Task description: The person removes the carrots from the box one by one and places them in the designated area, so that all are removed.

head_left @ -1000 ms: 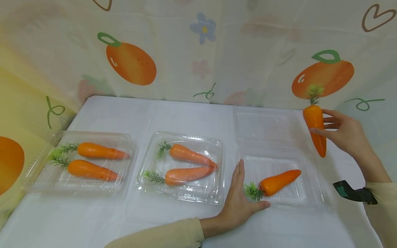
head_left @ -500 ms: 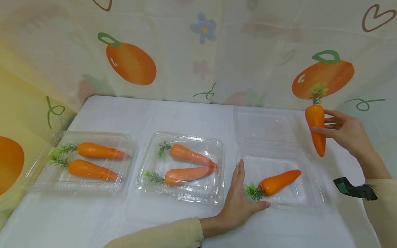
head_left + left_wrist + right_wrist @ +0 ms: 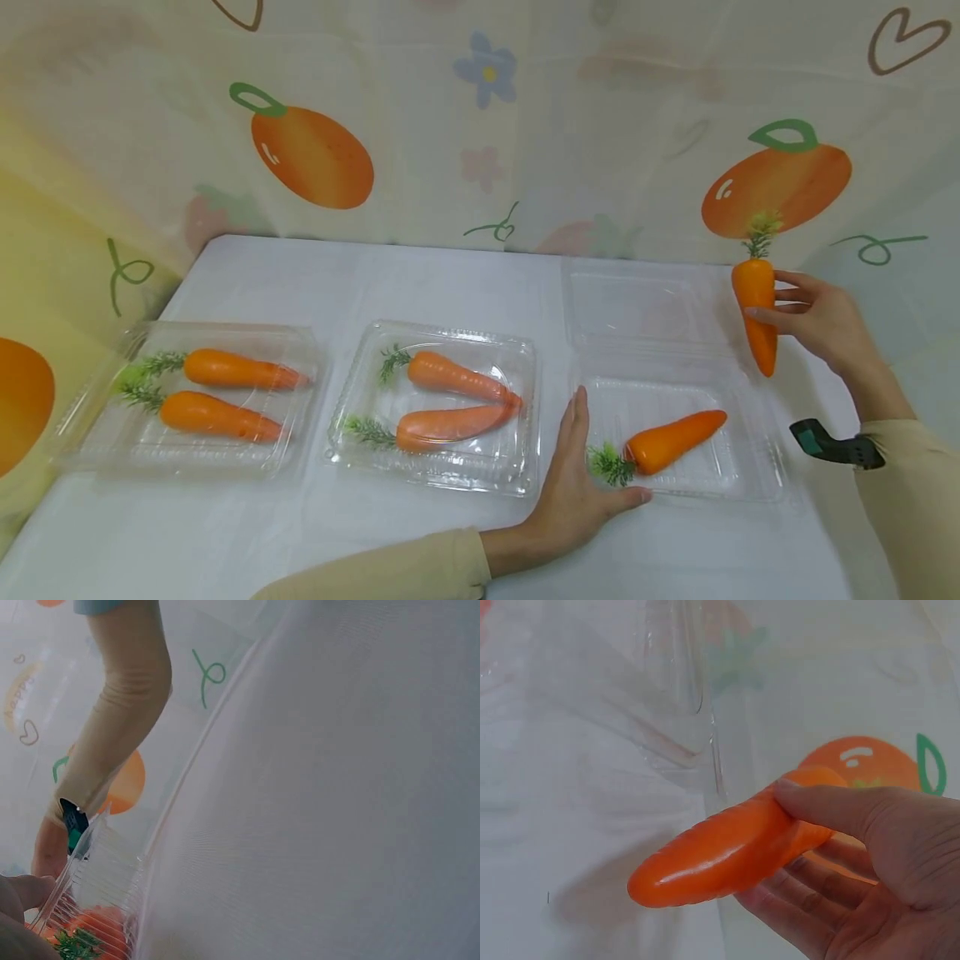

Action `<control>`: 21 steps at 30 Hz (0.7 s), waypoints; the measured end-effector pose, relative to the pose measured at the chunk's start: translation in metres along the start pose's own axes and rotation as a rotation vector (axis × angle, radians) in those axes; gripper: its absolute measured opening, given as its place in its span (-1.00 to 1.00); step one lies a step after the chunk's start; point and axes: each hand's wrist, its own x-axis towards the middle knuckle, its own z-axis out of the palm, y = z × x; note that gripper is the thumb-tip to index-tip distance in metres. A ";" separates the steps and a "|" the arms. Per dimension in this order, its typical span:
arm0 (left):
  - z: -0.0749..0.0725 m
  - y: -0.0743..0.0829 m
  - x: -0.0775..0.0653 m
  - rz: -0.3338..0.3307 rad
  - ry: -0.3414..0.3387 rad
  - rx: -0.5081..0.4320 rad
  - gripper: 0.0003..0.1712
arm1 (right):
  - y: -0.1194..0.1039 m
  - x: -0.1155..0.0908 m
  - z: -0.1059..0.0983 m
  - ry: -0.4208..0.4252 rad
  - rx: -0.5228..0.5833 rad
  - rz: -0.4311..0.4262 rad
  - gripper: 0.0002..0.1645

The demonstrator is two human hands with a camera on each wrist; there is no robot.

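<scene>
A carrot [image 3: 754,304] with a green tuft at its top is pinched between the thumb and fingers of my right hand [image 3: 828,321], raised at the table's right side. In the right wrist view the same carrot [image 3: 720,851] points its tip to the lower left. My left hand [image 3: 573,496] spreads thumb and fingers around the near left corner of an opened clear plastic clamshell box [image 3: 761,467]. Inside that box lies another carrot [image 3: 675,442], tuft to the left. The box's lid [image 3: 633,304] is folded back behind it.
Left of my left hand a closed clear box [image 3: 435,479] holds two carrots. A second closed box [image 3: 97,433] with two carrots stands at the far left. Behind the white table [image 3: 420,550] hangs a fruit-printed cloth [image 3: 420,108].
My right hand, holding the carrot, has shifted slightly, lately a little to the left. My left hand stays at the box. The head view has tilted a little.
</scene>
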 end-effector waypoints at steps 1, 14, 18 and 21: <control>0.000 0.000 0.000 0.000 0.001 -0.002 0.43 | 0.000 0.001 0.001 -0.001 0.000 0.002 0.06; 0.000 -0.001 0.000 0.005 -0.001 -0.008 0.43 | 0.009 0.021 0.008 -0.106 -0.012 0.083 0.11; 0.000 -0.001 0.000 0.004 -0.003 -0.012 0.42 | 0.014 0.029 0.011 -0.151 -0.001 0.098 0.08; 0.000 -0.002 0.000 0.006 -0.001 -0.017 0.43 | 0.017 0.034 0.014 -0.156 0.003 0.083 0.02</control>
